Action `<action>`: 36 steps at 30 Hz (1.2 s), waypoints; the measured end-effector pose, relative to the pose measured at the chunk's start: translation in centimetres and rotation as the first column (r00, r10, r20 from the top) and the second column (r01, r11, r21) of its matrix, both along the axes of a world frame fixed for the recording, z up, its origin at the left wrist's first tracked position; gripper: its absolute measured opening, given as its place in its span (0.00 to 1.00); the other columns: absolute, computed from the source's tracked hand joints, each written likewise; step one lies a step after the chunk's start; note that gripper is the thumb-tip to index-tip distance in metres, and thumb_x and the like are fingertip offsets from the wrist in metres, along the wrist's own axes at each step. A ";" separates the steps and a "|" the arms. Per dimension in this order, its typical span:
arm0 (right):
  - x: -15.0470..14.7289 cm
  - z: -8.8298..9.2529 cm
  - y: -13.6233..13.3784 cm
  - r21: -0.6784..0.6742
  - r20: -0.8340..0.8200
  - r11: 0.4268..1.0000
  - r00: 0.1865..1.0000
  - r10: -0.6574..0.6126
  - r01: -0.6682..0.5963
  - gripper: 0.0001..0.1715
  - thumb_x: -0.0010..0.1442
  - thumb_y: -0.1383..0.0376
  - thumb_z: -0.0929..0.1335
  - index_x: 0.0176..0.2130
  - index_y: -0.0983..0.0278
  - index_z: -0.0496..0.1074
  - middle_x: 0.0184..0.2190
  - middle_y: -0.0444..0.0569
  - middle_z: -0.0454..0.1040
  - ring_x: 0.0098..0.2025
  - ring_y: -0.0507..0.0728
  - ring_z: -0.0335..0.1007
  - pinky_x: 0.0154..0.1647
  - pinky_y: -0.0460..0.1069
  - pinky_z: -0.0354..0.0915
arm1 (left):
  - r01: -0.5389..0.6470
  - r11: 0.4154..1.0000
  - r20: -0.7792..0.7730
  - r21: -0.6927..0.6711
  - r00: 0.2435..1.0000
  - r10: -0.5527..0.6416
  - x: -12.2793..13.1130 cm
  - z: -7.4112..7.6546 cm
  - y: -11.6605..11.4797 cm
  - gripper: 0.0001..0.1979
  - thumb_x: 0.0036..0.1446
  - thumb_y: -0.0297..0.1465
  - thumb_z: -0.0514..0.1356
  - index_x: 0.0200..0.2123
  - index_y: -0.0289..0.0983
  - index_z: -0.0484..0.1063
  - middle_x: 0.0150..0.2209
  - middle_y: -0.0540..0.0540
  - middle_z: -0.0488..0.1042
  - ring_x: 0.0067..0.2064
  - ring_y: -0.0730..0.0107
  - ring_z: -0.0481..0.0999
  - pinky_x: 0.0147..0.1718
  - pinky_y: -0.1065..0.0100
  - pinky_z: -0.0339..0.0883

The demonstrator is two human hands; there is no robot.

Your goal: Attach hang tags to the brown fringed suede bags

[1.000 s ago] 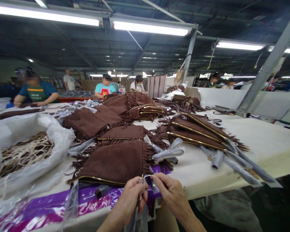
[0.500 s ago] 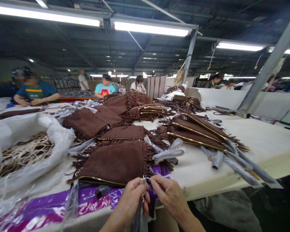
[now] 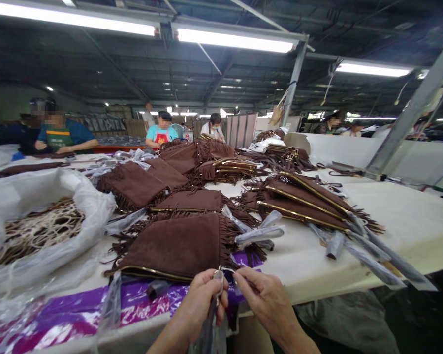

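My left hand [image 3: 201, 301] is closed on a plastic-wrapped strap [image 3: 211, 324] with a small metal fitting at its top, at the table's front edge. A thin whitish cord [image 3: 227, 269] runs from that fitting to the fingertips of my right hand [image 3: 268, 297], which are pinched together on it. Just beyond my hands lies a brown fringed bag [image 3: 177, 246] with a gold zip along its near edge. The far end of the cord is hidden by my fingers.
More brown fringed bags [image 3: 302, 201] are piled across the table [image 3: 402, 211]. A white plastic sack [image 3: 96, 206] of looped cords stands at left. Shiny purple plastic [image 3: 77, 307] covers the front edge. Several people work behind, one in a red apron [image 3: 163, 136].
My right hand has moved slightly right, away from my left hand, and the whitish cord now shows more between them. The whole view has shifted a little.
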State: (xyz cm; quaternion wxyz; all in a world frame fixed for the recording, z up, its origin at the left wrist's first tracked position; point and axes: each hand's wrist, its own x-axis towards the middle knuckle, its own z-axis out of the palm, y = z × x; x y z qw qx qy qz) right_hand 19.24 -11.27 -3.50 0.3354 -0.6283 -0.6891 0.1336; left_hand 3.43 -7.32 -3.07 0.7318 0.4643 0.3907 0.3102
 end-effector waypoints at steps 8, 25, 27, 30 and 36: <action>-0.8 0.6 0.5 -0.033 0.013 0.999 1.000 0.006 -0.006 0.22 0.66 0.57 0.59 0.24 0.59 0.69 0.20 0.42 0.70 0.24 0.53 0.66 0.27 0.47 0.51 | 0.007 1.000 -0.038 0.025 0.999 -0.006 0.0 -0.2 -0.1 0.15 0.43 0.42 0.57 0.30 0.37 0.63 0.17 0.54 0.67 0.13 0.78 0.62 0.12 0.75 0.52; -1.1 -1.1 2.5 -0.176 -0.349 0.961 0.926 0.142 -0.213 0.22 0.62 0.56 0.60 0.22 0.63 0.65 0.20 0.39 0.62 0.25 0.51 0.58 0.25 0.45 0.53 | 0.296 0.827 -0.530 0.479 0.848 0.004 -1.8 1.3 -0.8 0.15 0.56 0.30 0.51 0.18 0.40 0.66 0.19 0.49 0.70 0.24 0.66 0.69 0.24 0.70 0.52; -1.2 -0.8 2.5 -0.187 -0.336 0.958 0.930 0.147 -0.218 0.21 0.61 0.57 0.60 0.21 0.63 0.63 0.19 0.39 0.60 0.25 0.51 0.57 0.25 0.45 0.52 | 0.285 0.779 -0.538 0.559 0.839 0.079 -1.9 1.1 -1.0 0.15 0.57 0.30 0.53 0.18 0.40 0.65 0.20 0.48 0.71 0.25 0.65 0.69 0.26 0.69 0.51; -1.4 -0.5 2.4 -0.203 -0.342 0.952 0.928 0.149 -0.228 0.20 0.61 0.57 0.60 0.20 0.62 0.63 0.18 0.38 0.58 0.24 0.51 0.55 0.25 0.45 0.51 | 0.213 0.736 -0.568 0.643 0.777 0.271 -2.3 0.6 -0.8 0.07 0.55 0.29 0.57 0.25 0.41 0.68 0.24 0.49 0.73 0.27 0.64 0.70 0.28 0.68 0.50; -1.5 -0.6 2.4 -0.176 -0.321 0.957 0.933 0.164 -0.229 0.21 0.61 0.57 0.61 0.20 0.62 0.62 0.19 0.39 0.60 0.25 0.51 0.57 0.25 0.45 0.52 | 0.211 0.627 -0.531 0.750 0.757 0.380 -2.3 0.1 0.4 0.06 0.58 0.28 0.56 0.31 0.42 0.71 0.29 0.47 0.71 0.32 0.63 0.69 0.31 0.68 0.51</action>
